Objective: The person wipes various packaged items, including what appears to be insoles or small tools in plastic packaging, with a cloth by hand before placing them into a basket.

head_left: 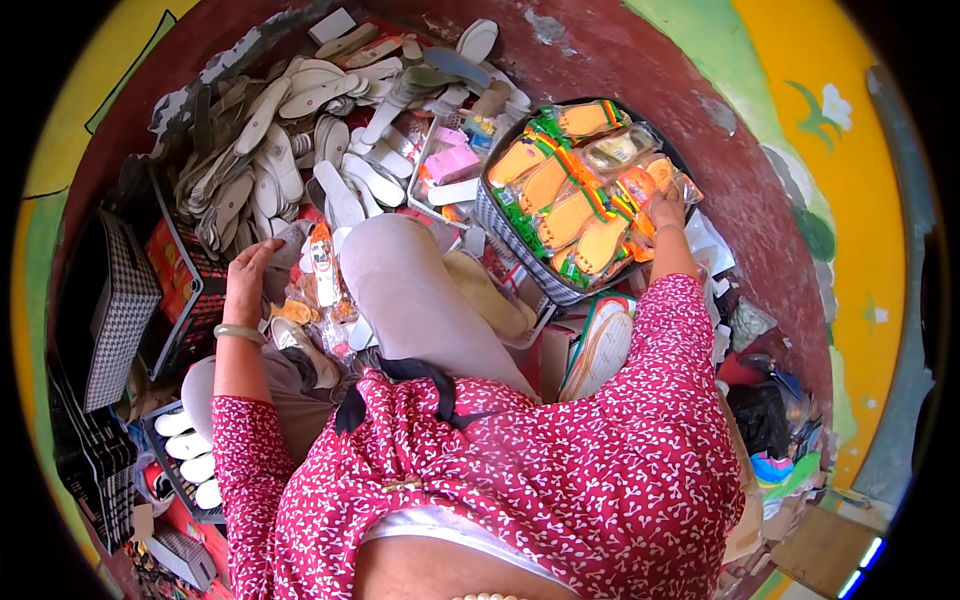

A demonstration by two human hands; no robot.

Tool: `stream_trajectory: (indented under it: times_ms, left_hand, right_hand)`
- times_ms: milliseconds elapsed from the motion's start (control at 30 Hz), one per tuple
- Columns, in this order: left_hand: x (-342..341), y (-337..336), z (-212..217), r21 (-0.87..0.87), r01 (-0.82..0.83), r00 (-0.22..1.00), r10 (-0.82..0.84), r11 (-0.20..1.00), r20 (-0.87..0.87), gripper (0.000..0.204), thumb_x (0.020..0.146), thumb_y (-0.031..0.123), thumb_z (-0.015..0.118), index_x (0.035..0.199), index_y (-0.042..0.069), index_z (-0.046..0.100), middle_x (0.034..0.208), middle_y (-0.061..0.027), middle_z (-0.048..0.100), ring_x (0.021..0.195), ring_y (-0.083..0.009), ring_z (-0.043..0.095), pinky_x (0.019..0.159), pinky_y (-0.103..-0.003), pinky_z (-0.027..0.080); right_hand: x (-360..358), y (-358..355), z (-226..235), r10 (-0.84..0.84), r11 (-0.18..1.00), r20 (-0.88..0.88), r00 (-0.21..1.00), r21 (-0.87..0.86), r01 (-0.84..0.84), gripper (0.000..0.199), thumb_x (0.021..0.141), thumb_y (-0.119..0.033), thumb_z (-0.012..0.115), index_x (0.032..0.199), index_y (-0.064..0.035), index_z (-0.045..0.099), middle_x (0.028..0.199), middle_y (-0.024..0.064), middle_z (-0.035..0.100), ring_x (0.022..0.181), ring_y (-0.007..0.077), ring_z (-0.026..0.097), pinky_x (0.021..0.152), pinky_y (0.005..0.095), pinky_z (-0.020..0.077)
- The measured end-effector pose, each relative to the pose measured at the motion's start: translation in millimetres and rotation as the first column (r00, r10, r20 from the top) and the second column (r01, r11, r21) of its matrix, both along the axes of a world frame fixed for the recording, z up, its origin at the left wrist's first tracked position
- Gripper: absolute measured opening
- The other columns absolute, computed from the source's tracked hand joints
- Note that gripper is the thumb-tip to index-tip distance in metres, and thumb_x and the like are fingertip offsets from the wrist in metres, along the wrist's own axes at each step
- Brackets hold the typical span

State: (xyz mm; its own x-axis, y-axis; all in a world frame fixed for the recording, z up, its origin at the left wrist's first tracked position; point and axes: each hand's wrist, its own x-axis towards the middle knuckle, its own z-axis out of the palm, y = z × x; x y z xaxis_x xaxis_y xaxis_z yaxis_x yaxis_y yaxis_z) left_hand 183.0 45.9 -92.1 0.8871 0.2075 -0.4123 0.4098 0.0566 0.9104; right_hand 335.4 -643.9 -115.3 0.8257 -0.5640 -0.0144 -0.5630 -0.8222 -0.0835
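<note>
Wrapped orange sandals (575, 190) fill a dark basket (520, 255) in the upper centre of the frame. Right hand (667, 207) rests on the packets at the basket's right edge; whether it pinches one cannot be told. Left hand (250, 270), centre left, lies fingers together on a grey cloth (285, 265). Pale insoles (290, 130) are heaped at upper left.
</note>
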Motion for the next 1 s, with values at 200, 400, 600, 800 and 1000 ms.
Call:
stream_trajectory:
  times_ms: [200, 400, 600, 800, 1000]
  left_hand:
    - [-1, 3, 0, 0.064, 0.016, 1.000, -0.017, 0.998, 0.024, 0.028, 0.090, 0.023, 0.055, 0.099, -0.001, 0.066, 0.090, -0.0044, 0.064, 0.079, -0.0098, 0.057, 0.070, -0.023, 0.046]
    - [-2, 6, -12, -0.032, -0.067, 0.998, 0.067, 0.997, -0.009, 0.027, 0.090, 0.020, 0.055, 0.101, -0.003, 0.064, 0.090, -0.0074, 0.065, 0.074, -0.0119, 0.060, 0.064, -0.023, 0.049]
    - [-7, 14, -20, -0.041, -0.074, 0.994, 0.070, 0.996, -0.088, 0.029, 0.091, 0.022, 0.055, 0.104, -0.002, 0.063, 0.092, -0.0078, 0.064, 0.077, -0.0134, 0.060, 0.070, -0.025, 0.049]
    - [-10, 20, -38, -0.048, -0.106, 0.993, 0.103, 0.993, -0.066, 0.027, 0.092, 0.021, 0.053, 0.103, -0.002, 0.063, 0.091, -0.0082, 0.064, 0.076, -0.0141, 0.061, 0.068, -0.025, 0.050]
    - [-12, 22, -30, -0.076, -0.123, 0.992, 0.123, 0.989, -0.010, 0.026, 0.091, 0.018, 0.054, 0.104, -0.003, 0.063, 0.094, -0.0072, 0.064, 0.078, -0.0127, 0.059, 0.070, -0.024, 0.049]
  right_hand:
    - [17, 10, 35, 0.039, 0.951, -0.121, 0.992, -0.300, -0.074, 0.048, 0.091, -0.042, 0.042, 0.130, -0.0144, 0.047, 0.137, 0.0149, 0.043, 0.127, 0.0309, 0.039, 0.103, 0.0419, 0.0338]
    - [35, -38, -31, 0.107, 0.979, -0.030, 0.994, -0.172, -0.110, 0.054, 0.095, -0.040, 0.030, 0.141, -0.0112, 0.030, 0.147, 0.0112, 0.026, 0.138, 0.0278, 0.017, 0.112, 0.0365, 0.0164]
    - [26, -33, -35, 0.077, 0.996, 0.019, 0.997, 0.033, -0.077, 0.063, 0.094, -0.047, 0.030, 0.143, -0.0070, 0.024, 0.148, 0.0157, 0.022, 0.139, 0.0274, 0.013, 0.113, 0.0359, 0.0124]
    - [25, -47, -55, 0.120, 0.990, 0.168, 0.978, 0.050, -0.130, 0.060, 0.094, -0.041, 0.034, 0.139, -0.0026, 0.029, 0.145, 0.0212, 0.025, 0.135, 0.0329, 0.023, 0.110, 0.0374, 0.0208]
    - [28, -64, -35, 0.100, 0.923, 0.456, 0.884, 0.290, -0.253, 0.062, 0.091, -0.045, 0.039, 0.135, -0.0014, 0.040, 0.137, 0.0196, 0.041, 0.131, 0.0323, 0.033, 0.108, 0.0365, 0.0241]
